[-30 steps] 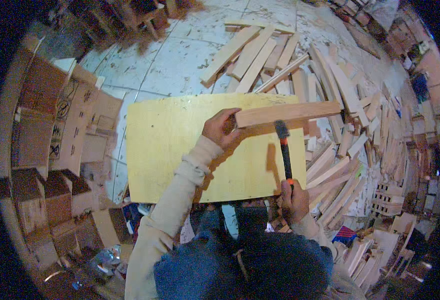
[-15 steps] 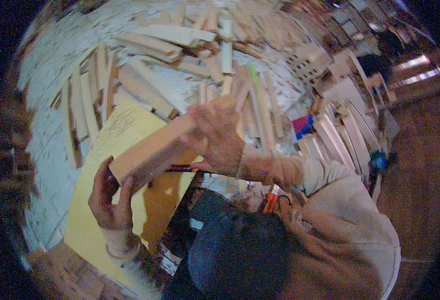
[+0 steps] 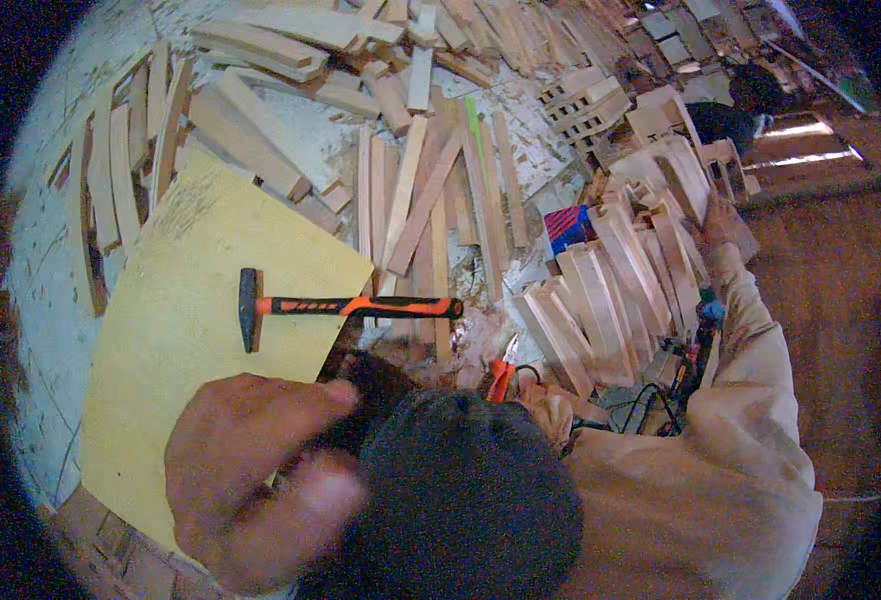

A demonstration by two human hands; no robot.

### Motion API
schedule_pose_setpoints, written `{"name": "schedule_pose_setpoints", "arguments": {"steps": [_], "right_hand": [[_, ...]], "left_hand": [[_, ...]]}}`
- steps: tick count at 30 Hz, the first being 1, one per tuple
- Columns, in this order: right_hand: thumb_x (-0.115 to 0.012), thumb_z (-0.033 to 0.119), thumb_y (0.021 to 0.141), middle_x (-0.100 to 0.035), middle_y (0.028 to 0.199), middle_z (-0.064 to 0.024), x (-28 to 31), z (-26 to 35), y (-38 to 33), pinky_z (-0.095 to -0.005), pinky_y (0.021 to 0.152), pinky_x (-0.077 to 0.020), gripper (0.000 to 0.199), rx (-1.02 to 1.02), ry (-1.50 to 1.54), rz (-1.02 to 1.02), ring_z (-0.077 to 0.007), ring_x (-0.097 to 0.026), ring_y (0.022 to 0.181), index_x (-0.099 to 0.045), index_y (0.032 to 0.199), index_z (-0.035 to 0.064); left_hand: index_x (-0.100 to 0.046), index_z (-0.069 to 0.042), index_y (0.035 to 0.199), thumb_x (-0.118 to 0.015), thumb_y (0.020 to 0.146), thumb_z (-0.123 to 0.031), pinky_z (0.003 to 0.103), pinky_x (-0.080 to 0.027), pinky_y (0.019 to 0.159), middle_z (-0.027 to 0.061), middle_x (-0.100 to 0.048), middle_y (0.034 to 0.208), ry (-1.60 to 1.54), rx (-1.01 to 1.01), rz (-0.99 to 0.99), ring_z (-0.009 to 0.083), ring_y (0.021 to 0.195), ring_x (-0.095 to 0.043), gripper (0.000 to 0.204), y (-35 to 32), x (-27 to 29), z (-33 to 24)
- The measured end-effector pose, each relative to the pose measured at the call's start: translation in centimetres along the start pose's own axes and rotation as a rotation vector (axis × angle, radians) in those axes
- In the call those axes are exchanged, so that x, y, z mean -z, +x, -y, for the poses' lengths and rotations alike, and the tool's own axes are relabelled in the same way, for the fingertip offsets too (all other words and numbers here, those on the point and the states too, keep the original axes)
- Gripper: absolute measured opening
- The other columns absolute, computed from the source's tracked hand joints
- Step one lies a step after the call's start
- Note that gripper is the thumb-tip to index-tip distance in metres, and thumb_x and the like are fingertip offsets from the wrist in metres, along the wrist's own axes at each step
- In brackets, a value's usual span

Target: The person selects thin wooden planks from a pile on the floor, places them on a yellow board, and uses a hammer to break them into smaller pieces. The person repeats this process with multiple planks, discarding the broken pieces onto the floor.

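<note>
My left hand [image 3: 250, 470], large and blurred, is raised over the near part of a yellow board [image 3: 170, 290]. Its fingers curl with a gap between them, and I see nothing held. A hammer [image 3: 310, 306] with a dark head and a black-and-orange handle lies across the board, its handle end past the edge. Far to the right stretches my right arm in a tan sleeve; my right hand [image 3: 717, 218] is beside pale wooden frame-like pieces [image 3: 665, 175]. Its fingers are too unclear to read, and whether it touches or holds a piece cannot be told.
Wooden strips [image 3: 425, 200] are strewn ahead and to the left. Stacked wooden pieces [image 3: 595, 305] stand at the right, near a red-and-blue box [image 3: 567, 228]. An orange-handled tool [image 3: 501, 378] and dark cables [image 3: 645, 405] lie nearer. Dark rounded cloth [image 3: 460, 490] fills the lower middle.
The wooden block that both hands held over the board is out of them. My right arm has swung far right; my left hand has come nearer. The hammer now shows fully.
</note>
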State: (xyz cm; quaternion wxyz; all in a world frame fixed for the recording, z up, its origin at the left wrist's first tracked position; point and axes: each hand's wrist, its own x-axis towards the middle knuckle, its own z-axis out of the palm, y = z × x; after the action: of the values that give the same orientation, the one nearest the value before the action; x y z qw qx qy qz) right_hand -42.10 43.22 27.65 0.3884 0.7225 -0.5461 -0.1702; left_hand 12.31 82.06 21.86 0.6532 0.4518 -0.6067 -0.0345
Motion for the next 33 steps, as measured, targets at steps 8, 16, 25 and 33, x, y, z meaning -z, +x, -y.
{"name": "schedule_pose_setpoints", "arguments": {"steps": [8,16,25,33], "right_hand": [[-0.069,0.027,0.086,-0.058,0.121,-0.0190,-7.8,2.8,0.6,-0.0378,0.080,-0.0510,0.060,0.322,0.425,-0.524,-0.0303,-0.061,0.098,-0.045,0.132,-0.0029],[-0.057,0.055,0.087,-0.069,0.079,-0.0202,4.4,35.0,-4.0,-0.0453,0.073,-0.0522,0.054,0.406,0.860,0.217,-0.0361,-0.068,0.076,-0.066,0.103,0.0040],[-0.043,0.068,0.086,-0.065,0.093,-0.0295,9.6,44.1,-4.9,-0.0459,0.083,-0.0490,0.082,0.292,1.044,0.589,-0.0398,-0.065,0.089,-0.062,0.107,-0.0088],[-0.059,0.025,0.091,-0.062,0.080,-0.0147,17.4,42.0,-8.3,-0.0349,0.061,-0.0523,0.033,0.124,1.559,0.170,-0.0211,-0.065,0.070,-0.056,0.113,-0.0001]], "left_hand": [[-0.060,0.001,0.101,-0.061,0.083,-0.016,0.037,-0.053,0.067,0.0178,-0.066,0.086,0.367,0.337,-0.149,0.0307,0.074,-0.065,0.025,0.2,-4.2,-6.5],[-0.064,-0.004,0.090,-0.067,0.078,-0.019,0.036,-0.052,0.064,0.0140,-0.065,0.081,0.533,0.486,-0.206,0.0290,0.071,-0.064,0.019,-0.3,-2.8,-8.3],[-0.065,-0.004,0.089,-0.066,0.079,-0.018,0.035,-0.052,0.063,0.0134,-0.065,0.078,0.450,0.624,0.066,0.0291,0.069,-0.064,0.017,-1.7,3.5,-8.9],[-0.068,-0.004,0.094,-0.066,0.077,-0.002,0.038,-0.053,0.075,0.0142,-0.067,0.090,0.535,0.505,-0.084,0.0299,0.088,-0.065,0.018,-5.4,4.6,-2.3]]}}
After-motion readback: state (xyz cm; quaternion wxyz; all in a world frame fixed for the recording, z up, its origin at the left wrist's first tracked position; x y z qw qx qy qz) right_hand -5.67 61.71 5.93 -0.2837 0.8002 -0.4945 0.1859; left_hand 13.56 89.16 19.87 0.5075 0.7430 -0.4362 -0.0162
